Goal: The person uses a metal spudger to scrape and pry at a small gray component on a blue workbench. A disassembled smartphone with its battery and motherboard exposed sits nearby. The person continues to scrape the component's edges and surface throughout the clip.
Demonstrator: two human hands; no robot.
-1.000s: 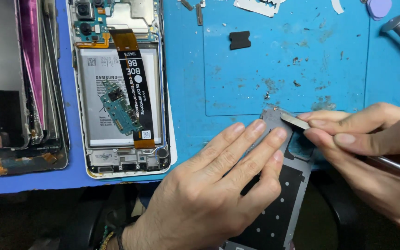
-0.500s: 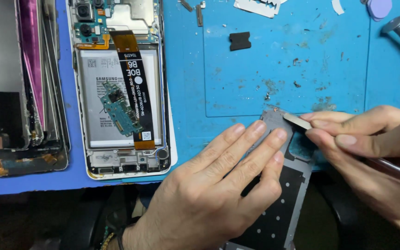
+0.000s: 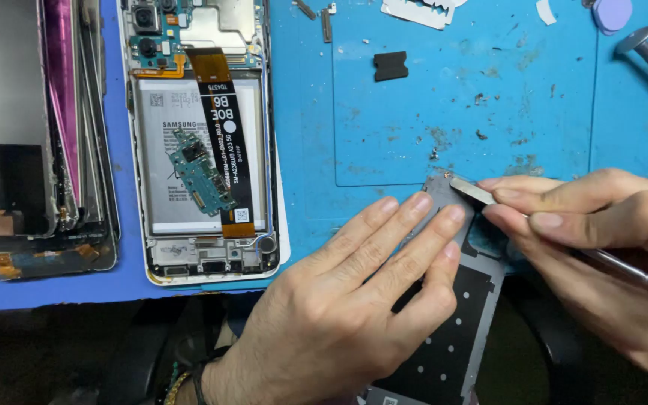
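Bench (image 3: 444,90) with blue mat carries an opened phone (image 3: 204,142) at left, while near its front edge the left hand (image 3: 354,300), fingers flat and extended, presses a grey phone frame (image 3: 459,330), and the right hand (image 3: 601,240) pinches a thin metal tool (image 3: 474,191) touching its top corner.

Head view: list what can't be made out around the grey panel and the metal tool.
- Grey back panel: its middle is hidden under the left hand; its lower end is cut off by the bottom edge.
- Metal spudger: only the flat tip shows; the right hand covers the shaft, and the handle runs off the right edge.
- Specks on the blue mat: too small to identify.
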